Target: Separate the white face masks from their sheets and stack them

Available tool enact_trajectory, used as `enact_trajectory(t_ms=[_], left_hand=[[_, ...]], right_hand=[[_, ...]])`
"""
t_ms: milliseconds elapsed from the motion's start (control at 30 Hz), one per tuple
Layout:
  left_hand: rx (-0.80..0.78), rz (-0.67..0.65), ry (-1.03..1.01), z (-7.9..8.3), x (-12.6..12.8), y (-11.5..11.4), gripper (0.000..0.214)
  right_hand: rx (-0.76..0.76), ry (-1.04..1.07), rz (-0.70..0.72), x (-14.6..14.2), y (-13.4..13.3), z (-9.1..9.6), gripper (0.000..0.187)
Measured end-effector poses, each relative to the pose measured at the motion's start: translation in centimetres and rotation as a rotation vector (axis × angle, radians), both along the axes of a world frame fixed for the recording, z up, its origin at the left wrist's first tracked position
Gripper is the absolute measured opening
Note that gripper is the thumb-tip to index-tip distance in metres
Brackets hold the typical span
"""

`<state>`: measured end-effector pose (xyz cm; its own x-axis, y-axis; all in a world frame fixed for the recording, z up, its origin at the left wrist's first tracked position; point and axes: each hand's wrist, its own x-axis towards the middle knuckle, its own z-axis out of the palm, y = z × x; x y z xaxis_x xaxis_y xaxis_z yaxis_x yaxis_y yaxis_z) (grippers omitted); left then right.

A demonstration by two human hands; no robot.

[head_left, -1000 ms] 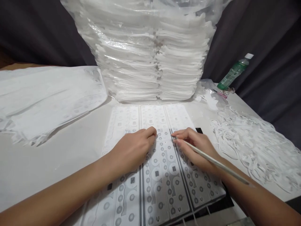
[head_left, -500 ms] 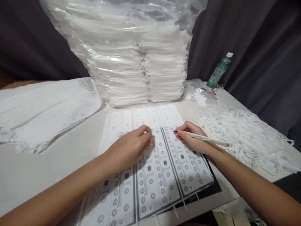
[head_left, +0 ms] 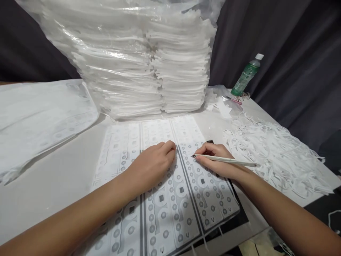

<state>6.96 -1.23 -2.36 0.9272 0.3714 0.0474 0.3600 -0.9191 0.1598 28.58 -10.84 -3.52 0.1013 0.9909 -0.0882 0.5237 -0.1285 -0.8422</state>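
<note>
A white sheet (head_left: pixel 157 220) printed or cut with rows of grey circles, dark squares and long strips lies in front of me. My left hand (head_left: pixel 157 160) rests on its middle, fingers curled and pressed together. Whatever they hold, if anything, is hidden. Slim white tweezers (head_left: pixel 226 159) with a dark pointed tip sit in my right hand (head_left: pixel 215 156), held like a pen. Their tip is at the sheet's right column, just right of my left fingers. Whether it touches the surface I cannot tell.
Behind the sheet stands a clear plastic bag (head_left: pixel 117 71) of stacked white pieces. More white sheets (head_left: pixel 45 113) lie at left. A heap of thin white strips (head_left: pixel 274 156) spreads at right, with a green bottle (head_left: pixel 246 76) and a pink-handled item (head_left: pixel 234 100) behind it.
The tweezers' tip has moved left and slightly nearer to me, closer to my left hand. My left hand stays curled on the sheet. The whole view has shifted a little.
</note>
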Motion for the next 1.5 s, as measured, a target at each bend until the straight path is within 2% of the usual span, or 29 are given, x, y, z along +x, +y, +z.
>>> enact_trajectory(t_ms=[200, 333, 467, 500, 567, 667, 800, 900, 967, 1033, 1100, 1167, 1233, 1400, 1500], left_hand=[[0.045, -0.025, 0.027, -0.7, -0.2, 0.0, 0.030], [-0.015, -0.027, -0.095, -1.2, -0.8, 0.0, 0.030], [-0.134, -0.088, -0.197, -1.4, -1.2, -0.5, 0.023], [-0.153, -0.115, -0.190, -1.4, -1.2, -0.6, 0.025], [-0.155, -0.168, -0.142, -1.4, -1.2, -1.0, 0.043], [-0.126, -0.225, -0.057, -1.5, -1.3, -1.3, 0.062], [-0.105, -0.246, -0.029, -1.6, -1.4, -1.5, 0.066], [-0.075, -0.249, -0.012, -1.5, -1.4, -1.5, 0.069], [-0.057, -0.252, 0.001, -1.6, -1.5, -1.5, 0.069], [-0.045, -0.255, -0.002, -1.7, -1.6, -1.5, 0.068], [-0.037, -0.254, -0.017, -1.8, -1.6, -1.5, 0.067], [-0.031, -0.252, -0.036, -1.8, -1.7, -1.5, 0.065], [-0.032, -0.261, -0.046, -1.8, -1.7, -1.4, 0.063], [-0.054, -0.321, -0.027, -1.5, -1.6, -1.3, 0.059], [-0.074, -0.323, -0.044, -1.5, -1.5, -1.3, 0.058]], right_hand=[[-0.005, -0.027, 0.001, -0.1, 0.0, -0.1, 0.011], [-0.007, -0.040, -0.013, -0.1, 0.1, -0.2, 0.011], [-0.038, -0.060, 0.009, -0.1, 0.3, 0.4, 0.011], [-0.047, -0.071, 0.019, -0.2, 0.4, 0.6, 0.011], [-0.042, -0.104, 0.044, -0.3, 0.4, 0.9, 0.010], [0.069, -0.230, 0.113, -0.8, 0.0, 1.0, 0.012], [0.289, -0.524, 0.243, -2.0, -1.1, -0.1, 0.014], [0.354, -0.630, 0.279, -2.4, -1.8, -1.1, 0.020], [0.356, -0.591, 0.213, -2.1, -1.9, -1.2, 0.019], [0.315, -0.477, 0.074, -1.1, -1.8, -1.0, 0.014], [0.222, -0.305, -0.067, 0.2, -1.6, -0.3, 0.011], [0.121, -0.144, -0.146, 1.5, -1.5, 0.3, 0.012], [0.064, -0.073, -0.158, 2.5, -1.5, 0.8, 0.014], [0.024, -0.166, -0.058, 3.0, -1.3, 1.1, 0.010], [0.022, -0.180, -0.052, 2.9, -1.2, 1.1, 0.011]])
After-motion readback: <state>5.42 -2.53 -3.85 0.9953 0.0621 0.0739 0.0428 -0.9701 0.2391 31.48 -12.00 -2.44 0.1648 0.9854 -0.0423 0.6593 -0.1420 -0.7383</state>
